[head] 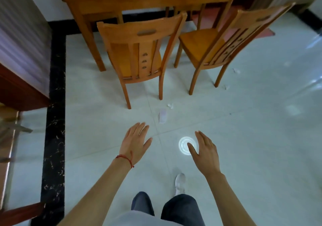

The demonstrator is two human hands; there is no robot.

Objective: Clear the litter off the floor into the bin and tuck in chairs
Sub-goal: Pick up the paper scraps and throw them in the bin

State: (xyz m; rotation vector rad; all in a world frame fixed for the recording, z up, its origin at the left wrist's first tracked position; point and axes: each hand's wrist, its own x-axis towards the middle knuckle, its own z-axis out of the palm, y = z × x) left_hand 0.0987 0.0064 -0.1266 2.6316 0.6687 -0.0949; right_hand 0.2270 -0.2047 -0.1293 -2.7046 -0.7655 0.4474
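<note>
A person stands with both hands empty, fingers spread, left hand (135, 143) and right hand (205, 151) out front; litter, a wrapper (163, 117) at twelve o'clock and a lid (185, 145) beside the right thumb, likely needs a deep bend and fingertip pinch.

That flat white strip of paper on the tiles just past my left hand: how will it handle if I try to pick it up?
The paper strip lies flat on the glossy floor tiles, so it will probably slide rather than lift; pinch an edge. It looks thin and likely floppy, very light. Both the left hand and right hand are open and free.
</note>
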